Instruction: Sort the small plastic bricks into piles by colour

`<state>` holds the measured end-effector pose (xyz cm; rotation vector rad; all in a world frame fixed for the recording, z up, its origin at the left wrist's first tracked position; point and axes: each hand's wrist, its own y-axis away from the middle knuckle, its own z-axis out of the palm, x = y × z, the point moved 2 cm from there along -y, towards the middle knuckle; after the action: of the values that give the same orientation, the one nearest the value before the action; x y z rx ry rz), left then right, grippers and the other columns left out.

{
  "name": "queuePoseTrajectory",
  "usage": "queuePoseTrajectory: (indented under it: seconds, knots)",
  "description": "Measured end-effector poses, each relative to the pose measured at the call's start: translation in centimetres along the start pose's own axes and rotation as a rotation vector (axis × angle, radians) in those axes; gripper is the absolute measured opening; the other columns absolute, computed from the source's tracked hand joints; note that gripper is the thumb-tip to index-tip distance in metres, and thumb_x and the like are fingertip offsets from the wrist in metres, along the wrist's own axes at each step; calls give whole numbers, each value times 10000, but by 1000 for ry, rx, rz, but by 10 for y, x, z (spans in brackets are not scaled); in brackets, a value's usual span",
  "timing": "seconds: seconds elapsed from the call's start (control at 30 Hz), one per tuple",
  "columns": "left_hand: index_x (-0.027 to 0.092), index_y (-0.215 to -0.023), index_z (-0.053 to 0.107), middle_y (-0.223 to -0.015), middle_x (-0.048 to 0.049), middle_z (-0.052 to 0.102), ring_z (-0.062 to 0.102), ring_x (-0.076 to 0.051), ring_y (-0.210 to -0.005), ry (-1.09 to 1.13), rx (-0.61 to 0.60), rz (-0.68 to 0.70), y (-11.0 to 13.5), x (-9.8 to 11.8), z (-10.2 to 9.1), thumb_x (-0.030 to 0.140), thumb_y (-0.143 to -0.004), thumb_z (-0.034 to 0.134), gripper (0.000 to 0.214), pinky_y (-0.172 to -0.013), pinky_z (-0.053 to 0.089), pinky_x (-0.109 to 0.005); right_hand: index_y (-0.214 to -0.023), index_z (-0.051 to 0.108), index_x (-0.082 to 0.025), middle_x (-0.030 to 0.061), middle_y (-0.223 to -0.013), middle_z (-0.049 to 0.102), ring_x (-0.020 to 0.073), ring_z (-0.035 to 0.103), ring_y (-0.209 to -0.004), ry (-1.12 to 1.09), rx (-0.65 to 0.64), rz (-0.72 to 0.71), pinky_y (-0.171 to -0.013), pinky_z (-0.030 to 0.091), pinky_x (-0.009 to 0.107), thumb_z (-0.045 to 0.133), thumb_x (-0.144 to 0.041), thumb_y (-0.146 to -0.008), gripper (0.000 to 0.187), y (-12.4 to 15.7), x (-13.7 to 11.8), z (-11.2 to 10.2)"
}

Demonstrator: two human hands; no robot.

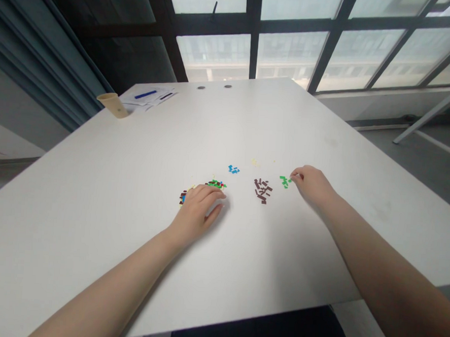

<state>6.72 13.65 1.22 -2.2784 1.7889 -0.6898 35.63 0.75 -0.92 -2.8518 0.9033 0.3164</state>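
Left of the brown pile (262,190) of tiny flat plastic bricks, the left hand (198,212) lies open, half hiding a mixed heap (216,184). Right of the pile, the right hand (312,185) has its fingertips gathered at green bricks (284,181); grip unclear.

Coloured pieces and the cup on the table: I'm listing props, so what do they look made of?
Coloured pieces: probably hard plastic, going by the saturated green, blue and brown and the uniform little shapes; too small to judge gloss. Cup: likely paper, matte tan with thin tapered walls.
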Motion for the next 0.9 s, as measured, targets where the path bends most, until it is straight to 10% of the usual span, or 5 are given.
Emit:
queuePoseTrajectory:
  seconds: [0.3,0.53,0.9]
  knots:
    - [191,-904,588,-946,-53,599,512,-227,-922,-159,88,-419,2,-48,-10,234,-815,434,183,-802,396,-384,-799,642,-162,77,-819,610,175,527,-755,-43,-34,-56,-668,351,268,429,-228,-811,224,11,-7,-4]
    - [256,-964,628,-1010,-53,580,496,-226,-949,-133,-55,-254,-2,-31,4,282,-817,479,211,-768,371,-376,-705,582,-166,23,-667,525,142,466,-636,-144,129,-142,-599,317,251,456,-274,-786,185,21,-29,-23]
    - [251,-894,634,-1024,-56,584,480,-229,-965,-92,-73,-166,-6,-20,14,233,-808,507,154,-728,332,-364,-667,546,-172,31,-671,532,136,461,-656,-323,36,-474,-636,334,254,435,-213,-817,191,54,-90,-10]
